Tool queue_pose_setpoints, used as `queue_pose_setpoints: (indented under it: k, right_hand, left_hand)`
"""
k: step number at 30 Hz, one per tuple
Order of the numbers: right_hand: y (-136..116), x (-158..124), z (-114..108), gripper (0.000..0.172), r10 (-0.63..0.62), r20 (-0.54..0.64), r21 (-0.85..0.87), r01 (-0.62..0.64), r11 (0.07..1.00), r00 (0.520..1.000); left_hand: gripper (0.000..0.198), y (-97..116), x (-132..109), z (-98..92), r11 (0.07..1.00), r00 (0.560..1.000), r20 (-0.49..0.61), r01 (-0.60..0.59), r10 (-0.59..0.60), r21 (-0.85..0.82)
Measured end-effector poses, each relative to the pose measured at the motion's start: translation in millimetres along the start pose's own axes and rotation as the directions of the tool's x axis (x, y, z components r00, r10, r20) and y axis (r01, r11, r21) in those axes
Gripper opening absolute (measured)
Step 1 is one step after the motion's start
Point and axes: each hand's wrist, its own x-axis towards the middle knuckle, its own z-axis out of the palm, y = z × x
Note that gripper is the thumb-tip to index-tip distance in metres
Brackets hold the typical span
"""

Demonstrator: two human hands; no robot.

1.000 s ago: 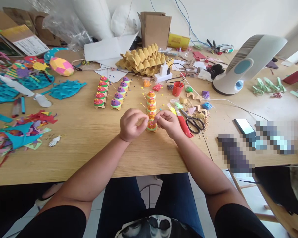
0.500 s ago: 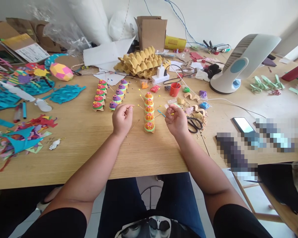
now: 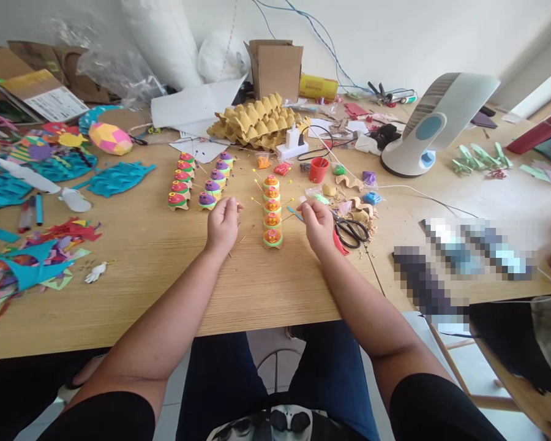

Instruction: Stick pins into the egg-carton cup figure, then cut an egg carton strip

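Note:
A row of orange painted egg-carton cups (image 3: 272,208), joined in a line with yellow-headed pins sticking out, lies on the wooden table (image 3: 165,275) between my hands. My left hand (image 3: 223,223) rests just left of the row, fingers curled in a pinch around thin pins whose tips show below the hand. My right hand (image 3: 318,225) sits just right of the row, fingers pinched on a blue-headed pin (image 3: 295,213) that points towards the cups.
Two more cup rows, red (image 3: 180,184) and purple (image 3: 215,182), lie farther left. Scissors (image 3: 351,229), clay bits and cardboard scraps sit right of my hand. An egg tray (image 3: 257,119), a fan (image 3: 434,122), a small red cup (image 3: 318,169) and paper fish crafts (image 3: 117,177) fill the back.
My hands left the front cup and parted to either side of the row. The right hand now pinches a blue-headed pin and has dropped closer to the table.

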Motion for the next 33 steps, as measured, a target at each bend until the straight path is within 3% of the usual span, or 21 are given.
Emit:
queue_pose_setpoints:
  k: [3, 8, 10, 13, 16, 23, 29, 33]
  right_hand:
    - [3, 1, -2, 0.023, -0.145, -0.037, -0.177, 0.137, 0.975, 0.989]
    - [8, 3, -4, 0.023, -0.179, -0.028, -0.261, 0.165, 0.951, 0.983]
    - [9, 4, -4, 0.023, -0.183, -0.027, -0.273, 0.169, 0.947, 0.983]
    - [10, 4, -3, 0.023, -0.168, -0.018, -0.284, 0.156, 0.946, 0.986]
    - [11, 4, -2, 0.023, -0.161, 0.000, -0.300, 0.153, 0.942, 0.987]
    - [11, 3, -2, 0.023, -0.168, -0.003, -0.325, 0.158, 0.933, 0.986]
    - [8, 2, -1, 0.022, -0.173, 0.015, -0.330, 0.168, 0.929, 0.985]
    - [5, 1, 0, 0.022, -0.174, 0.026, -0.326, 0.173, 0.929, 0.984]
  left_hand:
    - [0.038, 1, 0, -0.7, 1.000, 1.000, -0.018, -0.007, 0.007, 0.013]
    - [0.027, 0, 4, -2.3, 0.997, 0.999, -0.017, 0.043, -0.042, 0.068]
    - [0.024, 0, 6, -4.9, 0.986, 0.999, 0.008, 0.031, -0.033, 0.167]
    - [0.018, 4, 5, -10.1, 0.894, 0.984, 0.172, -0.114, 0.042, 0.433]
    - [0.017, 11, -1, -12.5, 0.761, 0.944, 0.330, -0.233, 0.026, 0.606]
    - [0.016, 23, -8, -9.4, 0.623, 0.921, 0.379, -0.244, -0.092, 0.743]
    - [0.017, 21, -9, -9.0, 0.591, 0.906, 0.391, -0.229, -0.160, 0.773]
    - [0.018, 13, -3, -11.3, 0.699, 0.922, 0.337, -0.113, -0.191, 0.706]
